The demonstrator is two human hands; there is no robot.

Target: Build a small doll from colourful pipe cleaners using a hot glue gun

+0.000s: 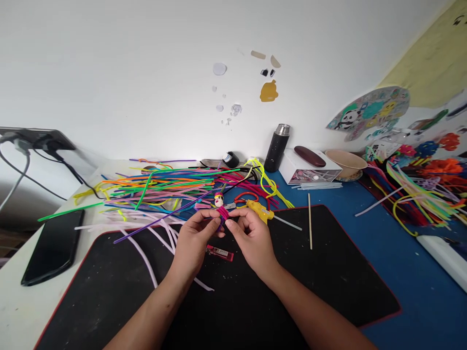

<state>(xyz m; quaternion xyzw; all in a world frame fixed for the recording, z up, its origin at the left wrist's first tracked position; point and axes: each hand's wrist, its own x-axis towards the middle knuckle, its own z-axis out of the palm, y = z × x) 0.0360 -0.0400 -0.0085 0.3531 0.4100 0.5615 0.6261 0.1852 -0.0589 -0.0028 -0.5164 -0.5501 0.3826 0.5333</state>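
Over the black mat (pixel 292 272), both my hands pinch a small magenta bundle of pipe cleaner (pixel 223 212) with a purple piece below it. My left hand (pixel 195 238) grips its left side between thumb and fingers. From the other side, the thumb and forefinger of my right hand (pixel 253 238) press on it. Just above stands a small white doll head (pixel 218 199) with a magenta hat; whether it is joined to the bundle I cannot tell. Behind my right fingers lies a yellow glue gun (pixel 260 210), partly hidden, beside red-orange scissors handles (pixel 246 196). A red packet (pixel 220 253) lies below my hands.
Loose coloured pipe cleaners (pixel 175 184) spread along the back left. A black phone (pixel 54 245) lies at left. A wooden stick (pixel 310 221) rests on the mat. Behind stand a black flask (pixel 277 148), a white box (pixel 310 165) and a bowl (pixel 346 159). More pipe cleaners (pixel 419 194) lie right.
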